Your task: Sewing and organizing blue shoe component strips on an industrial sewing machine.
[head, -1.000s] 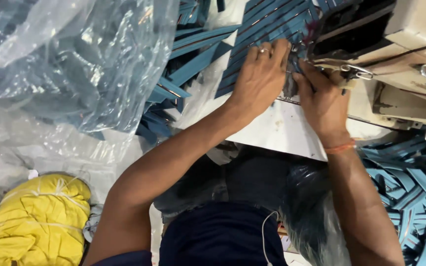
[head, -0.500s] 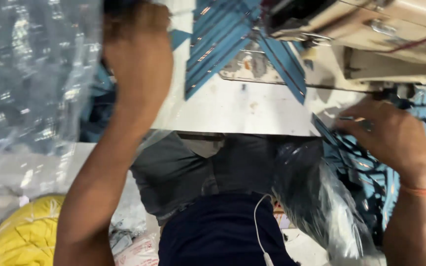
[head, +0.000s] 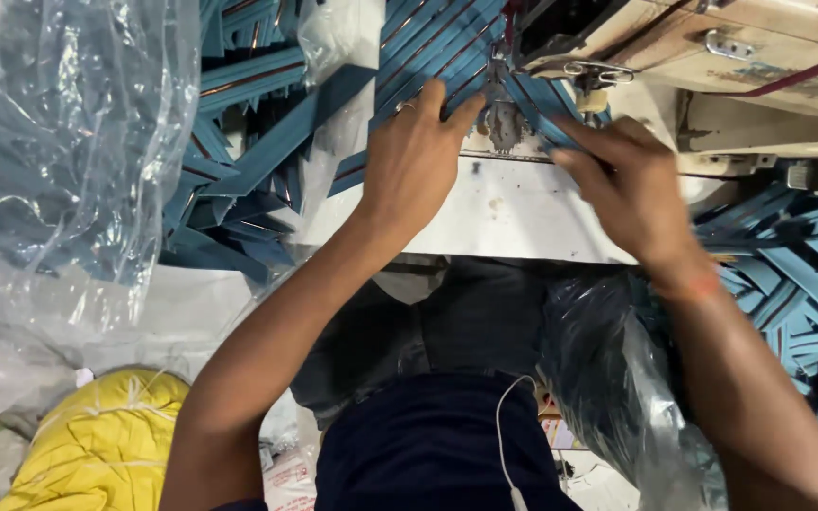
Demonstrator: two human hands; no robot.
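Note:
My left hand [head: 418, 161] lies fingers-down on a fan of blue fabric strips [head: 428, 43] on the white machine bed [head: 513, 213], just left of the presser foot [head: 502, 114]. My right hand [head: 622, 189] pinches the end of a blue strip [head: 540, 99] right beside the presser foot, under the cream sewing machine head [head: 712, 57]. The two hands are close together, one on each side of the foot. The needle itself is hidden by the strips and fingers.
A clear plastic bag [head: 59, 142] full of blue strips hangs at the left. More loose blue strips [head: 797, 284] pile at the right, beside a dark plastic bag [head: 598, 369]. A yellow bundle [head: 97, 445] lies at lower left. My dark clothing fills the bottom centre.
Half a second ago my left hand was raised at the far left and my right hand was low at the right pile. Both have come back together at the presser foot.

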